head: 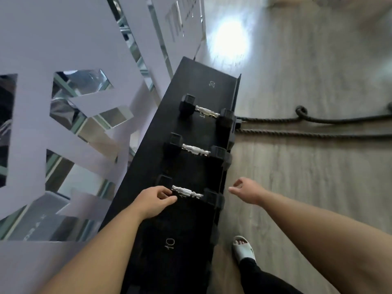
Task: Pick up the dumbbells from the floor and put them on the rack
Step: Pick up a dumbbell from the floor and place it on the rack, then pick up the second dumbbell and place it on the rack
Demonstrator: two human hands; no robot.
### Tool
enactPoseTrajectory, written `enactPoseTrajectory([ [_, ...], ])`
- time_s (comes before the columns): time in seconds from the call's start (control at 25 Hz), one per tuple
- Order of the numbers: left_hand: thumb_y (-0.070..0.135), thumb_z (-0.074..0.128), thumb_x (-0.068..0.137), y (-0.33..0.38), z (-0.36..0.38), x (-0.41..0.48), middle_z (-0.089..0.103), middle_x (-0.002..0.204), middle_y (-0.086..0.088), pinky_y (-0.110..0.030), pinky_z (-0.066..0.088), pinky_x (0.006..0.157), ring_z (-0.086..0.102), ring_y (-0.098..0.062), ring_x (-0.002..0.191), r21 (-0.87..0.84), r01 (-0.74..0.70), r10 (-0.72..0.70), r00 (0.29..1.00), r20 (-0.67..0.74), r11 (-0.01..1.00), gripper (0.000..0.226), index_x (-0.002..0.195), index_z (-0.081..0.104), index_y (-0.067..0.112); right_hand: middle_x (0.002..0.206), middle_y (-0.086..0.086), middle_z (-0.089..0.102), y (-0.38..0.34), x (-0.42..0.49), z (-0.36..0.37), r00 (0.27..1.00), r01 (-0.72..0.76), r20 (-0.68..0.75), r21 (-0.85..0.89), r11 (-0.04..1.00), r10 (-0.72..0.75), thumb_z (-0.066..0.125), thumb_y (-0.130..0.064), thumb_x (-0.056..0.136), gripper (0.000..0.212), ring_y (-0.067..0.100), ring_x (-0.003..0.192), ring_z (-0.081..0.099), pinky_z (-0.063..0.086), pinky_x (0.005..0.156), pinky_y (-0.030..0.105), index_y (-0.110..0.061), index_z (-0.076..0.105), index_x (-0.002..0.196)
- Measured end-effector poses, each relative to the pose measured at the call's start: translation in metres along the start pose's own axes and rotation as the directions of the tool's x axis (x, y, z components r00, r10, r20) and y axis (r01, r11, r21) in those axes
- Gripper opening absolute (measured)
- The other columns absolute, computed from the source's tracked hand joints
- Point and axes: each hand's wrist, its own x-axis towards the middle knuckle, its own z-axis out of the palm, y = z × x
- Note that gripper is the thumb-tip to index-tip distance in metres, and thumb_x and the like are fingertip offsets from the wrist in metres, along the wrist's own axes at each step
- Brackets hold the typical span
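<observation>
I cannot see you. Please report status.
Left hand open at nearest dumbbell on rack. Right hand empty. Nothing in the way.

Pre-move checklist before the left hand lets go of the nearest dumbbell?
1. Nearest dumbbell lies on the rack: ok.
2. Left hand off the handle: not ok, fingers at its left end.
3. Right hand free: ok, open above the floor.
4. Other two dumbbells seated: ok.
5. Rope clear of the feet: ok.
6. More dumbbells left on the floor: cannot tell.
</observation>
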Motion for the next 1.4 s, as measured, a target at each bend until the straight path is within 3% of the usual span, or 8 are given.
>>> enactPoseTrajectory([
  [0.16, 0.062, 0.068, 0.088, 0.045, 0.015, -0.053, 0.071, 0.107, 0.013, -0.025, 0.05, 0.082, 0.064, -0.005, 0.101, -0.003, -0.188, 0.188, 0.981, 0.052, 0.982, 0.034, 0.11, 0.074, 0.037, 0.132, 0.008, 0.069, 0.045, -0.102, -0.022, 0.989, -0.038, -0.14, 0.048, 0.998, 0.044, 0.065, -0.052, 0.098, 0.05, 0.028, 0.121, 0.065, 0.05, 0.095, 0.034, -0.013, 0.065, 0.13],
  [0.36, 0.062, 0.068, 0.089, 0.126, 0.052, -0.101, 0.072, 0.103, 0.01, -0.028, 0.049, 0.077, 0.065, -0.01, 0.099, 0.006, -0.383, 0.38, 0.92, 0.095, 0.924, 0.031, 0.104, 0.074, 0.035, 0.114, 0.014, 0.078, 0.117, -0.212, -0.054, 0.933, -0.078, -0.32, 0.265, 0.961, 0.164, 0.069, -0.048, 0.096, 0.031, 0.023, 0.085, 0.063, 0.049, 0.077, 0.03, -0.017, 0.065, 0.101],
  [0.52, 0.083, 0.068, 0.069, 0.214, 0.094, -0.141, 0.076, 0.09, 0.011, -0.03, 0.051, 0.077, 0.069, -0.011, 0.087, 0.039, -0.571, 0.565, 0.818, 0.113, 0.82, 0.059, 0.096, 0.078, 0.032, 0.102, 0.011, 0.077, 0.183, -0.299, -0.091, 0.842, -0.09, -0.45, 0.426, 0.9, 0.297, 0.068, -0.048, 0.096, 0.031, 0.021, 0.068, 0.059, 0.044, 0.05, 0.022, -0.017, 0.062, 0.095],
  [0.64, 0.068, 0.07, 0.083, 0.271, 0.129, -0.168, 0.077, 0.094, 0.007, -0.032, 0.052, 0.078, 0.069, -0.014, 0.086, 0.043, -0.671, 0.657, 0.735, 0.17, 0.74, 0.04, 0.1, 0.078, 0.032, 0.09, 0.01, 0.072, 0.237, -0.359, -0.11, 0.778, -0.082, -0.494, 0.532, 0.843, 0.387, 0.067, -0.047, 0.097, 0.033, 0.025, 0.063, 0.057, 0.037, 0.043, 0.024, -0.015, 0.061, 0.1],
  [0.8, 0.079, 0.065, 0.074, 0.338, 0.194, -0.207, 0.077, 0.095, 0.009, -0.034, 0.052, 0.081, 0.07, -0.014, 0.092, 0.08, -0.752, 0.709, 0.647, 0.28, 0.654, 0.055, 0.1, 0.078, 0.033, 0.089, 0.01, 0.069, 0.332, -0.434, -0.118, 0.663, -0.101, -0.528, 0.639, 0.763, 0.53, 0.067, -0.046, 0.098, 0.031, 0.024, 0.055, 0.053, 0.033, 0.042, 0.025, -0.016, 0.058, 0.099],
  [1.04, 0.065, 0.07, 0.085, 0.45, 0.353, -0.271, 0.078, 0.092, 0.006, -0.035, 0.051, 0.079, 0.07, -0.016, 0.09, 0.097, -0.829, 0.733, 0.537, 0.417, 0.551, 0.035, 0.093, 0.078, 0.031, 0.079, 0.005, 0.064, 0.501, -0.543, -0.116, 0.521, -0.101, -0.488, 0.78, 0.618, 0.7, 0.066, -0.041, 0.1, 0.028, 0.017, 0.049, 0.046, 0.029, 0.034, 0.018, -0.015, 0.055, 0.101],
  [1.16, 0.072, 0.07, 0.078, 0.515, 0.458, -0.32, 0.077, 0.087, 0.007, -0.035, 0.053, 0.078, 0.069, -0.016, 0.084, 0.074, -0.845, 0.737, 0.501, 0.454, 0.529, 0.043, 0.09, 0.079, 0.032, 0.082, 0.003, 0.067, 0.601, -0.595, -0.128, 0.481, -0.123, -0.449, 0.816, 0.565, 0.753, 0.064, -0.048, 0.098, 0.033, 0.019, 0.052, 0.05, 0.032, 0.044, 0.023, -0.016, 0.059, 0.106],
  [1.4, 0.059, 0.071, 0.089, 0.629, 0.618, -0.407, 0.075, 0.084, 0.009, -0.026, 0.049, 0.073, 0.068, -0.011, 0.084, 0.07, -0.871, 0.725, 0.446, 0.524, 0.486, 0.03, 0.091, 0.077, 0.03, 0.086, 0.0, 0.07, 0.766, -0.681, -0.193, 0.438, -0.095, -0.436, 0.847, 0.523, 0.786, 0.063, -0.052, 0.097, 0.033, 0.022, 0.063, 0.057, 0.035, 0.05, 0.025, -0.02, 0.059, 0.103],
])
